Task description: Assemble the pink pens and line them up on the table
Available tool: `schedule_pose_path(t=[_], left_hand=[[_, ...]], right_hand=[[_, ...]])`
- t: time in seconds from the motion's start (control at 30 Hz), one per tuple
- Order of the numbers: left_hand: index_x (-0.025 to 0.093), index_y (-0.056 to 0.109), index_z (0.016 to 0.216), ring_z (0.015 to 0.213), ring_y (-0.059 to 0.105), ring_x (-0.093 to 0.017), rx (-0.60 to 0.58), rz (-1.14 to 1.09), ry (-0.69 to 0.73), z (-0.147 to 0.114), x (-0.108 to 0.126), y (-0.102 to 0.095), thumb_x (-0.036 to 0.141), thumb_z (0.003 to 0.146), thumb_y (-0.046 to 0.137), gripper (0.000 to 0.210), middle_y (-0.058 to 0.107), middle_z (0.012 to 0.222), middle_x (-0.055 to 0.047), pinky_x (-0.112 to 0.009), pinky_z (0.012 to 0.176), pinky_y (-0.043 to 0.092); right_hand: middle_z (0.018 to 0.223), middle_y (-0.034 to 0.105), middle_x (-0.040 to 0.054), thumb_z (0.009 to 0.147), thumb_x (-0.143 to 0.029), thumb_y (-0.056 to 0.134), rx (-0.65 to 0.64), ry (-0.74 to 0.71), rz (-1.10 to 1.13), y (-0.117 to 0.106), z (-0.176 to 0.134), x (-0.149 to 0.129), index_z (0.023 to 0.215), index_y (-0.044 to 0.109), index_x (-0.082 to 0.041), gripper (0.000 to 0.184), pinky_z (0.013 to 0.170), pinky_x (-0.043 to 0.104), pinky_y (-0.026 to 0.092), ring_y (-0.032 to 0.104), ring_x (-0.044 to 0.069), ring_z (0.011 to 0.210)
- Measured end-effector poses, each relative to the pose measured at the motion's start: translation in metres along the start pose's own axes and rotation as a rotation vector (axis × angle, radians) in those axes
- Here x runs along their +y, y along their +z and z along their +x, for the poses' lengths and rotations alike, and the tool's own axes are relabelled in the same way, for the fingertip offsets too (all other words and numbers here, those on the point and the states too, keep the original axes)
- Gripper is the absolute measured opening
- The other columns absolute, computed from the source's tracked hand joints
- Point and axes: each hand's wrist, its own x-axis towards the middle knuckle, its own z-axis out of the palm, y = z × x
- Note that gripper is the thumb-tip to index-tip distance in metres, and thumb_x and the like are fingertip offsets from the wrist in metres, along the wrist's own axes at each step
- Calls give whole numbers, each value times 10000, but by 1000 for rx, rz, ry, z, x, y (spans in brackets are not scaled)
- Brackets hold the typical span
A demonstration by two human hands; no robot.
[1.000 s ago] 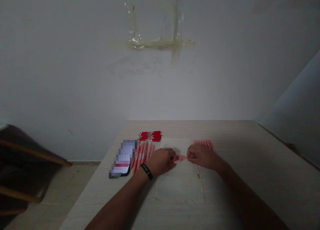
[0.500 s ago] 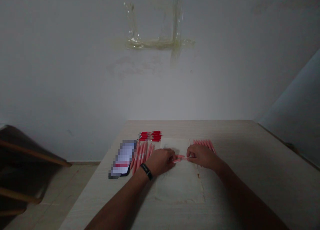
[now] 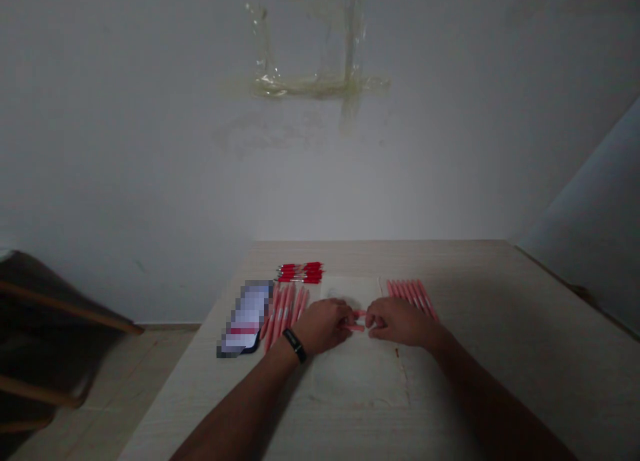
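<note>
My left hand (image 3: 327, 324), with a dark band on its wrist, is closed around a pink pen (image 3: 357, 328) whose end sticks out to the right. Another slim pink piece shows just behind, between the two hands. My right hand (image 3: 400, 322) faces it, fingers curled in a pinch at the right end of the pen parts; its fingertips hide what they grip. Both hands are low over a pale, translucent sheet (image 3: 360, 377) on the table. Beside my right hand lies a row of several pink pens (image 3: 411, 293). Several more pink pens (image 3: 286, 307) lie left of my left hand.
A phone (image 3: 246, 317) with a blurred screen lies at the table's left. Behind the left-hand pens is a stack of several red pens (image 3: 301, 273). The wooden table (image 3: 480, 381) meets a wall (image 3: 430, 174) with old tape on it. Dark furniture (image 3: 45, 341) stands at left.
My right hand has moved slightly left, closer to my left hand, narrowing the gap between them. More of the right-hand pen row is uncovered. The left hand has barely moved.
</note>
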Motion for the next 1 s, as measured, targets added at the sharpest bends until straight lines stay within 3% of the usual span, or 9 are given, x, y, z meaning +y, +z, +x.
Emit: schedule_pose_path(t=[0.47,0.8,1.0], left_hand=[[229,687,923,861,635,-192,-1,-17,11,1,4,-2,189,782,618,161,669,958,-39,-256,690,430],[223,663,908,834,645,-215,-15,-30,-12,0,4,-2,258,807,633,110,699,902,-40,-282,711,449],[207,657,866,902,627,-206,-19,-64,40,1,9,3,232,792,639,80,652,963,-58,-270,751,470]], right_hand=[[814,712,12,787,-248,690,13,65,-22,3,2,-14,896,725,-220,118,597,234,300,613,163,720],[720,659,0,829,-202,618,110,61,-36,-14,-2,6,861,687,-189,77,589,226,309,579,131,661],[722,664,-4,829,-244,644,113,73,-57,-11,0,8,861,689,-198,72,595,235,309,576,135,663]])
